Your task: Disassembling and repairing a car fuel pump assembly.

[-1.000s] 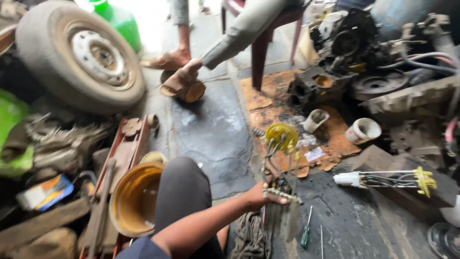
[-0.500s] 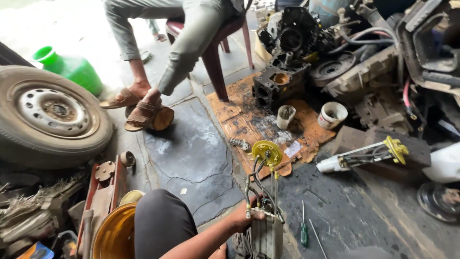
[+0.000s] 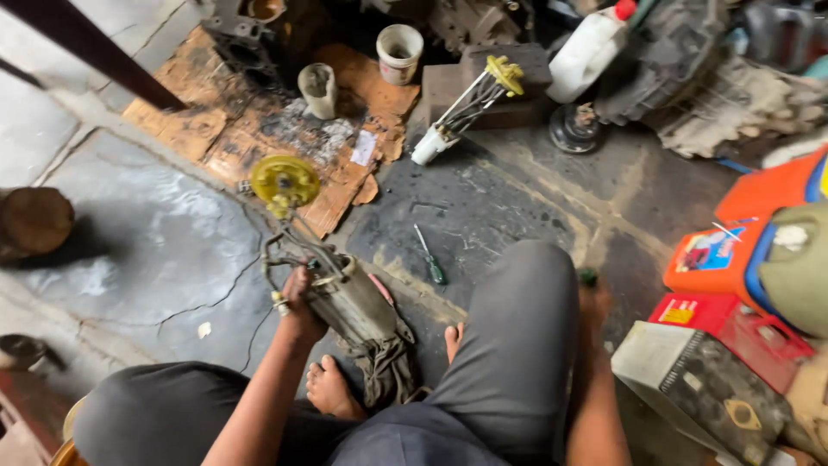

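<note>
Head view, looking straight down over bent knees in grey trousers. Left hand wrapped tight around the upper end of a fuel pump assembly, fingers closed on the metal canister just below its tangle of wires. Canister tilted, lower end down on a dirty rag between the bare feet, yellow round cap up at the far end on thin rods, over the edge of a torn sheet of stained cardboard. Right hand down beside the right knee, near the floor, mostly hidden behind the leg; open or closed cannot be told, though a small green object shows just at it. Green-handled screwdriver flat on the oily concrete floor, between pump and right knee, touching neither. Second pump unit with white base and yellow top lying farther off, leaning against a dark block. On the cardboard, two grimy cups: grey one and white one, well apart from the hands. White plastic bottle with red cap near greasy engine parts at the top. Red and orange boxes at the right, metal case just below them. Wooden stump at the left edge.
</note>
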